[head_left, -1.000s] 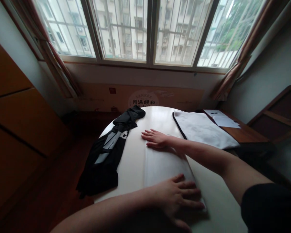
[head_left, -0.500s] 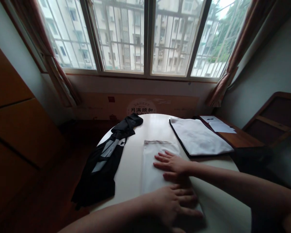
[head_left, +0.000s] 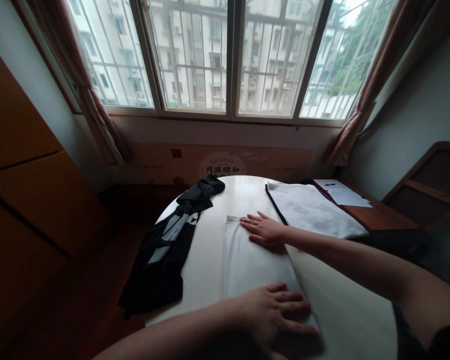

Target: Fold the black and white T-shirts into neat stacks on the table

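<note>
A folded white cloth (head_left: 255, 267) lies lengthwise on the round white table (head_left: 206, 265). My right hand (head_left: 264, 230) rests flat near its far end, fingers spread and pointing left. Closer to me, my left hand (head_left: 275, 315) lies palm down over the cloth's near part, its fingers apart and reaching to the right edge. Neither hand grips anything. Part of the cloth is hidden under both hands and the left forearm.
Dark clothing (head_left: 165, 250) with grey panels lies along the table's left side. A folded white and black garment (head_left: 315, 207) is at the back right. Beyond it stands a brown side table (head_left: 386, 217) with papers (head_left: 345, 195). Windows are behind.
My right hand has slid away from me toward the cloth's far end. My left hand stays at nearly the same place. The whole view has shifted slightly.
</note>
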A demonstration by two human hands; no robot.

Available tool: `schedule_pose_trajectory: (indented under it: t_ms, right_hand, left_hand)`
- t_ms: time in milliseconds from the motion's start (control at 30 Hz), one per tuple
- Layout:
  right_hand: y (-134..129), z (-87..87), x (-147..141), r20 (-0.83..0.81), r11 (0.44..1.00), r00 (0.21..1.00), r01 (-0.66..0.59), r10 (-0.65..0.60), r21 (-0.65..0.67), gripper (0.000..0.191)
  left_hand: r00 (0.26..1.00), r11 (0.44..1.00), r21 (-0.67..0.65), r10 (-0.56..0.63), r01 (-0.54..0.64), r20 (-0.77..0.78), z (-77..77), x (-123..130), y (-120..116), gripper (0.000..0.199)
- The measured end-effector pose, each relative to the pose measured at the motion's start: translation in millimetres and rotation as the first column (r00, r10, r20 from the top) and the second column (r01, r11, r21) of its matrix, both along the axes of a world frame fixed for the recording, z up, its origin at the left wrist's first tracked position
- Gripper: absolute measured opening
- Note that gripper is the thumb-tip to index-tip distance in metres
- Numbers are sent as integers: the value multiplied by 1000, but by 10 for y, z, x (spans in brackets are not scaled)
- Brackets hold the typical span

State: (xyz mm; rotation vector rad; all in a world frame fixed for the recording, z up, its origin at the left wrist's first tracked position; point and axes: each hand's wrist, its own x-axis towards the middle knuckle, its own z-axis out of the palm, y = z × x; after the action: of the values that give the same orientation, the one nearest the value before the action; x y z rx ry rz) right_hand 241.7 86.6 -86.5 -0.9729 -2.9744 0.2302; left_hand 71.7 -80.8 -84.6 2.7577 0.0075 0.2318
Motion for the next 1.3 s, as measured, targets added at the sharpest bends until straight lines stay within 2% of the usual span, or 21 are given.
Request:
schedule_pose_trajectory:
  t_ms: [100,200,333,500,600,667,767,833,867,933,1000,1067,1133,1233,1300]
  right_hand:
    - [-180,2,-210,-59,996,997,-44,48,79,66]
    - [-268,-16,-411,-90,994,990,-104,105,19,72]
    - [-46,-37,-508,-82,995,994,-80,76,-55,72]
    - [334,-100,-534,-64,1000,998,-11,9,-20,70]
    - [348,-75,-564,-69,1000,998,2,0,29,65]
    - [257,11,-550,-134,996,991,36,-24,88,62]
    - [-48,223,-415,-372,971,923,169,-96,168,57]
    - [-388,369,-240,-518,956,848,232,-110,177,53]
    - [-601,428,-136,-560,956,821,240,-106,171,50]
    - [-1089,490,77,-577,964,809,227,-107,139,43]
    - [-1603,457,258,-520,976,840,211,-152,56,40]
    - [-2061,327,379,-439,977,875,213,-204,-29,47]
    - [-2397,133,440,-362,966,896,242,-257,-88,58]
    - [-2651,-141,456,-302,928,878,351,-372,-121,58]
    - [-2703,-246,448,-303,897,845,424,-441,-121,51]
  left_hand:
    - [1000,997,75,8,-8,5,-54,2,13,59]
    - [1000,992,126,-8,7,8,-99,-6,23,57]
    - [999,985,171,3,-12,53,-132,-28,18,52]
    - [997,981,191,3,-19,83,-202,-22,9,56]
    - [996,983,184,6,-23,92,-196,-3,3,63]
    - [995,983,180,11,-28,95,-112,3,-13,68]
    - [997,981,183,49,-60,68,166,-18,-66,56]
    - [989,978,153,145,-142,-12,415,-78,-131,35]
    - [972,968,125,227,-219,-59,538,-128,-177,27]
    - [897,905,68,424,-419,-125,737,-274,-300,18]
    - [783,790,15,610,-613,-118,829,-463,-462,23]
    - [683,682,-41,726,-730,-82,788,-656,-637,32]
    - [629,624,-80,776,-777,-53,638,-814,-780,42]
    - [599,597,-63,801,-800,-7,345,-951,-876,45]
    - [590,591,-22,806,-806,46,188,-992,-874,37]
